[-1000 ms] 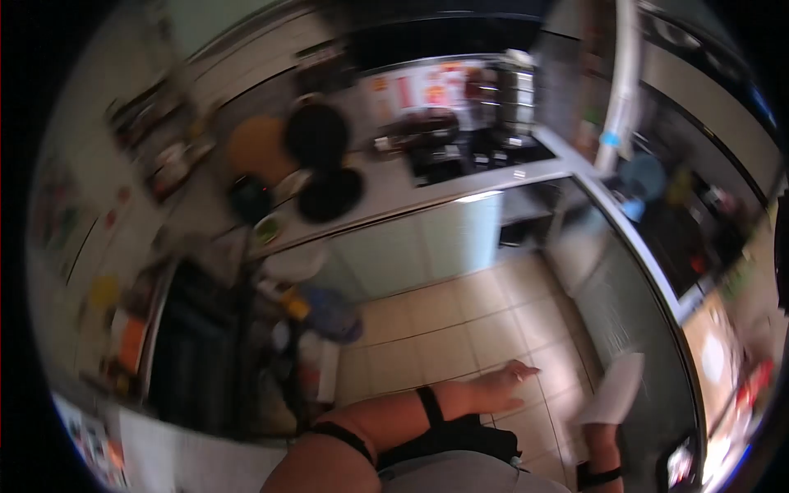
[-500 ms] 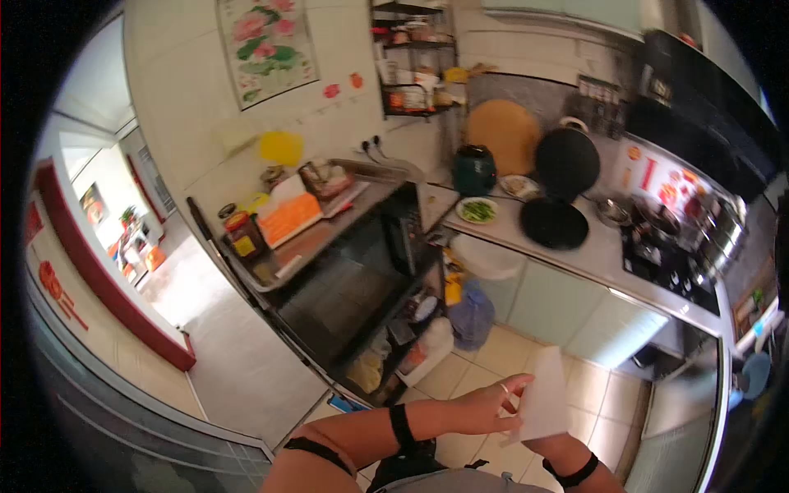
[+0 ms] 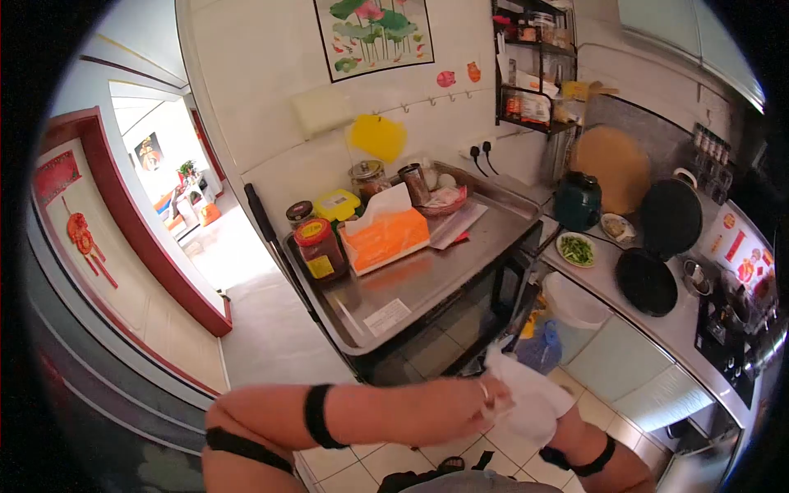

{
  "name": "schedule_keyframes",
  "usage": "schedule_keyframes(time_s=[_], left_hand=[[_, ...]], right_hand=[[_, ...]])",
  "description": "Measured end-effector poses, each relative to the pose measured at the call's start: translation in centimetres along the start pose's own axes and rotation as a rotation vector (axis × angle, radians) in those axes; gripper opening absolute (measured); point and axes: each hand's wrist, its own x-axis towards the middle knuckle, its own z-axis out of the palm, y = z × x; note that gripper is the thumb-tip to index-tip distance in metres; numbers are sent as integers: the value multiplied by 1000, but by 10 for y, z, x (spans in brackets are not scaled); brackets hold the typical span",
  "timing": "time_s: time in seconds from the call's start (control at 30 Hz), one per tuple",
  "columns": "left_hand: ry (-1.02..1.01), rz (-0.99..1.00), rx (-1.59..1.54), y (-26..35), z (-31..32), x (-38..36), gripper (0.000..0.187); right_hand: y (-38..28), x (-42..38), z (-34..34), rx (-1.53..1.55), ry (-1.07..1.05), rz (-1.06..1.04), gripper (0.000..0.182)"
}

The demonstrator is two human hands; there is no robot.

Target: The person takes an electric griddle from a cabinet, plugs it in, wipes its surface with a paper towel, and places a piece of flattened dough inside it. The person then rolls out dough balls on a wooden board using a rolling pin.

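Down at about five o'clock in the head view, the left hand (image 3: 485, 394) reaches across the body and pinches the upper edge of a white cloth (image 3: 526, 398), fingers pressed together on it; the right hand is mostly buried under the same cloth, so only its forearm with a black wrist band (image 3: 575, 460) shows, and I cannot tell for sure how that grip stands, though it seems to hold the cloth from below; the cloth hangs crumpled in the air between both hands, above the tiled floor (image 3: 592, 427) and just in front of the dark oven door (image 3: 444, 329).

At twelve o'clock from the hands stands the steel tabletop (image 3: 427, 279); on it sit an orange tissue box (image 3: 386, 238), a red-lidded jar (image 3: 316, 246) at its nine o'clock, a yellow-lidded tub (image 3: 339, 204) behind, and a paper slip (image 3: 386, 316) near the front edge.

At two o'clock the white kitchen counter (image 3: 674, 329) carries a green kettle (image 3: 577, 201), a plate of greens (image 3: 577, 249) and an opened black pan (image 3: 649, 279); a lotus picture (image 3: 374, 33) hangs on the wall above.
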Motion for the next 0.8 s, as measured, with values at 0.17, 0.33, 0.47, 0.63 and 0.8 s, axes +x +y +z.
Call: schedule_keyframes(time_s=[0.17,0.33,0.47,0.63,0.8], left_hand=[[524,-255,1077,-33,-145,-6,33],[802,-737,1169,-132,-247,-7,50],[924,-835,1312,-179,-275,4,56],[984,-779,1386,-185,-316,22,59],[814,-1141,1232,-183,-333,46,62]], right_hand=[[-18,34,-59,-282,137,-263,31],[-15,23,-138,-403,422,-223,21],[5,-6,-226,-549,655,-138,16],[25,-56,-329,-371,983,-16,21],[64,-104,-443,-368,1139,178,20]])
